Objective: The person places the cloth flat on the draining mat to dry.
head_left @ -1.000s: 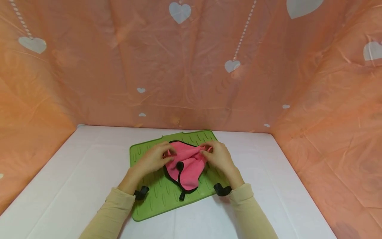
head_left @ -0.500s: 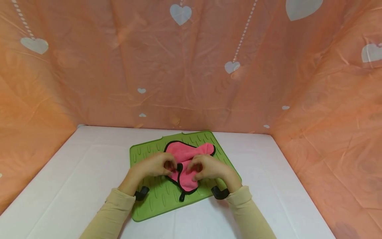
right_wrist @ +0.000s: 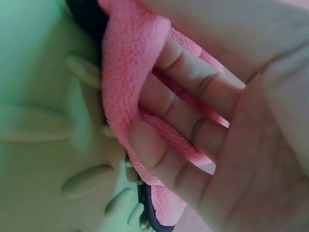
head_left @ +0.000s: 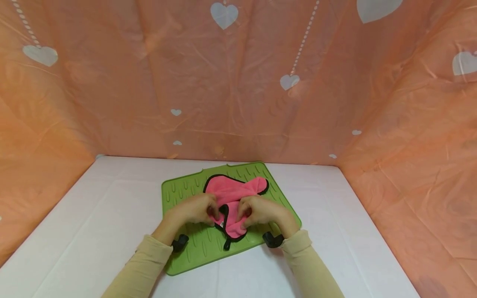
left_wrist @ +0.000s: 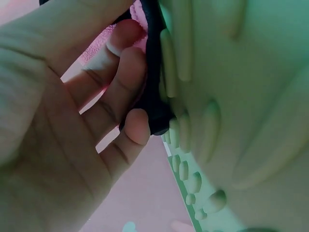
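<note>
Orange curtain (head_left: 261, 120) with pale hearts (head_left: 224, 15) stands behind and beside the white tabletop (head_left: 123, 198) | green ridged mat (head_left: 201, 246) lies on it | pink cloth (head_left: 227, 188) with black edge (left_wrist: 155, 63) is crumpled upon the mat | left hand (head_left: 195, 209): fingers curled, pinching cloth at its edge | right hand (head_left: 261, 210), near it: fingers curled, pinching a cloth fold

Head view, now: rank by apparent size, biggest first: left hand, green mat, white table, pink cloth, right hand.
1. White table
2. Green mat
3. Pink cloth, partly covered
Left hand and right hand: smallest, too alike to rank.
</note>
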`<state>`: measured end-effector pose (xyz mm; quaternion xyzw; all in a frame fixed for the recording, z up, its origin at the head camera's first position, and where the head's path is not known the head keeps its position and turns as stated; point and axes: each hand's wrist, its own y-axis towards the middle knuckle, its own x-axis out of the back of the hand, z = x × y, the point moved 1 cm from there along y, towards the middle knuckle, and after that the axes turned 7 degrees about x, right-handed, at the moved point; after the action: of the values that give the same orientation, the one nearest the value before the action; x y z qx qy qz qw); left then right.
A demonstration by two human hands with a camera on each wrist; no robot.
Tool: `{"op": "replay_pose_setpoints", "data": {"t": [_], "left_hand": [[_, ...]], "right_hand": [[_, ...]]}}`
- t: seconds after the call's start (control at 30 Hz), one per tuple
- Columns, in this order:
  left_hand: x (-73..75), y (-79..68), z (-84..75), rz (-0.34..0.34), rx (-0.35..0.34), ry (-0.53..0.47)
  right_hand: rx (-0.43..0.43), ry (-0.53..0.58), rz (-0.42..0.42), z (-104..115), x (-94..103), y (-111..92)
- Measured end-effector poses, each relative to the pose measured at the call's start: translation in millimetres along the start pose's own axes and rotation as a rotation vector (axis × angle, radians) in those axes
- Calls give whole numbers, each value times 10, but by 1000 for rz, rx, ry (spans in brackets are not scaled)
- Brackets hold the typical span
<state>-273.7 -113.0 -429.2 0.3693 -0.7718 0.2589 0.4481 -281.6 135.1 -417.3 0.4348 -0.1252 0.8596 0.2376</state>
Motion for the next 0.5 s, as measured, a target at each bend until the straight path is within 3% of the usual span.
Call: {"op": "replay_pose_setpoints", "data": {"t": [0.33,0.5], "left_hand": [[-12,-7,-47,-11,46,41],[-3,-3,4,-7,-4,-12]], "right_hand": [[4,39,-29,-18,17,15],[37,35,-46,-30,56,-9]]}}
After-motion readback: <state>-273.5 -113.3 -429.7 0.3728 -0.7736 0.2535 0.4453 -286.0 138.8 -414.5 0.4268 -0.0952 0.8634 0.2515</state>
